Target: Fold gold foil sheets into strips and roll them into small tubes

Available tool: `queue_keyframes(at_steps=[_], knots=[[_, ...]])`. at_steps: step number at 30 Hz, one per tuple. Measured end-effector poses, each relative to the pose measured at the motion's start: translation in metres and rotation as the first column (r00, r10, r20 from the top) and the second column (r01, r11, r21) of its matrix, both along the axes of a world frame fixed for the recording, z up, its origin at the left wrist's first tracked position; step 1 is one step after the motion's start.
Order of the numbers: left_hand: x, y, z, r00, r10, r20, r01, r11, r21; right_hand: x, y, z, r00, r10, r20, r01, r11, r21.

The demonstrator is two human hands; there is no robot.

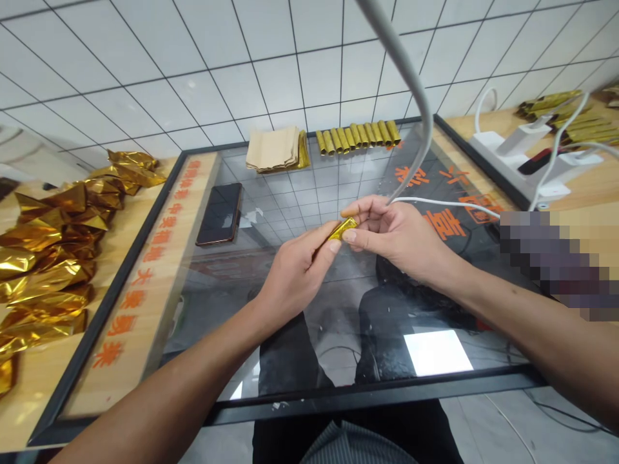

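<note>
Above the middle of the glass tabletop (290,277), both hands hold one small piece of gold foil paper (343,228), which looks rolled or folded. My left hand (300,265) grips its near-left end between thumb and fingers. At its right end, the thumb and fingers of my right hand (387,231) pinch the foil. Part of the piece is hidden by the fingers. Beyond the hands, a row of several gold paper rolls (358,137) lies at the glass's far edge. Left of that row is a stack of tan paper sheets (273,148) with gold backs.
A phone (220,214) lies on the glass at left. Folded gold foil pieces (53,245) cover the wood on the left. At right are a white power strip (520,158) with cables and more gold rolls (580,119). A grey flexible arm (411,77) hangs down in front.
</note>
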State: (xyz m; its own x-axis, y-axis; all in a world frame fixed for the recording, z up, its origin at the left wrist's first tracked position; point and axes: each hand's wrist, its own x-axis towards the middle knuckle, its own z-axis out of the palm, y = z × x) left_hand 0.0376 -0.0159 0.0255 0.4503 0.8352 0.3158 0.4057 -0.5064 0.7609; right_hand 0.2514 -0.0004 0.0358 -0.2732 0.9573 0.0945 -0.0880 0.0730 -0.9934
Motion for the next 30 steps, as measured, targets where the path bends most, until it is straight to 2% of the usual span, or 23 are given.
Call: queue_keyframes(at_steps=[4, 7, 11, 17, 21, 26, 30], knots=[[-0.001, 0.002, -0.003, 1.0, 0.001, -0.031, 0.001, 0.997, 0.071, -0.001, -0.003, 0.001, 1.0, 0.004, -0.016, -0.004, 0.999, 0.038], [0.0, 0.002, -0.002, 1.0, 0.005, -0.01, -0.004, 0.995, 0.105, -0.003, -0.006, 0.002, 0.999, 0.023, 0.031, -0.025, 0.998, 0.055], [0.001, 0.001, -0.002, 1.0, 0.016, 0.025, -0.02, 0.99, 0.142, -0.005, -0.012, 0.007, 0.997, -0.017, 0.072, 0.009, 0.993, 0.114], [0.001, 0.0, -0.003, 0.997, 0.052, 0.061, -0.06, 0.987, 0.146, -0.007, -0.016, 0.009, 0.984, -0.086, 0.156, 0.053, 0.977, 0.204], [-0.001, 0.0, -0.005, 0.995, 0.08, 0.063, -0.088, 0.986, 0.143, -0.005, -0.014, 0.005, 0.976, -0.082, 0.202, 0.033, 0.972, 0.232], [-0.003, 0.0, -0.002, 0.983, 0.096, 0.157, -0.119, 0.982, 0.146, -0.005, -0.013, 0.002, 0.975, -0.107, 0.194, 0.056, 0.966, 0.253], [-0.001, -0.002, 0.004, 0.977, 0.099, 0.187, -0.137, 0.97, 0.201, -0.006, -0.014, 0.001, 0.986, -0.069, 0.153, 0.032, 0.972, 0.232]])
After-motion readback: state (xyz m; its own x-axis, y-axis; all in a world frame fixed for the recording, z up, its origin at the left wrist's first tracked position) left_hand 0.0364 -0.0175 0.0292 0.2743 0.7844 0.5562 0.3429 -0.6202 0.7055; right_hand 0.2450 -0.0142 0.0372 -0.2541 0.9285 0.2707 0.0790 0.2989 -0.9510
